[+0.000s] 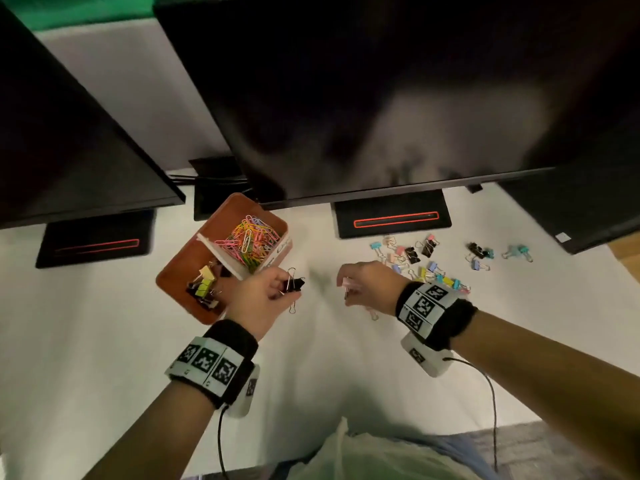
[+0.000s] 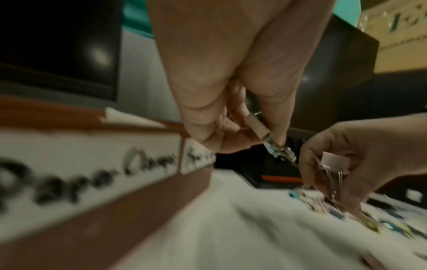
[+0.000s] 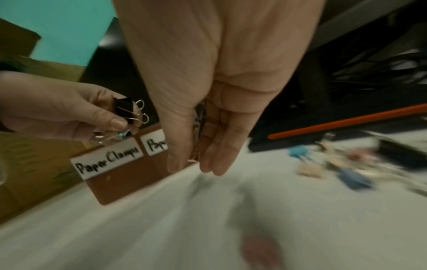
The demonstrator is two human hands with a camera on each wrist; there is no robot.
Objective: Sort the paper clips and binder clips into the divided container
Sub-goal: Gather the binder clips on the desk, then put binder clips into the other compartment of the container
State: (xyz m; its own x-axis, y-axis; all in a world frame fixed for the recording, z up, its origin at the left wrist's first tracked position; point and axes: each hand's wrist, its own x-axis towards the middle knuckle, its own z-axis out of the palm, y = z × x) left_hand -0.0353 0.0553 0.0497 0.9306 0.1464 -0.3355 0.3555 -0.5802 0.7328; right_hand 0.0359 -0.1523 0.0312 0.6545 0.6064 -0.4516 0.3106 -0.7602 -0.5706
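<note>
A brown divided container [image 1: 173, 271] sits left of centre on the white table. Its far compartment holds colourful paper clips [image 1: 249, 240] and its near one several binder clips [image 1: 204, 287]. My left hand [image 1: 282, 289] hovers at the container's right edge and pinches a black binder clip [image 1: 294, 284] with other clips; the clip [image 3: 124, 109] shows clearly in the right wrist view. My right hand [image 1: 348, 287], a short way to the right, holds a pink binder clip [image 2: 335, 160] with others in its curled fingers [image 3: 217, 160]. A loose pile of binder clips [image 1: 422, 261] lies further right.
Two monitors on black stands [image 1: 391, 220] overhang the back of the table. The container's front wall carries a label reading "Paper Clamps" [image 3: 107, 162]. One pink clip [image 1: 372, 313] lies under my right wrist. Bare white table [image 1: 311, 375] lies in front of both hands.
</note>
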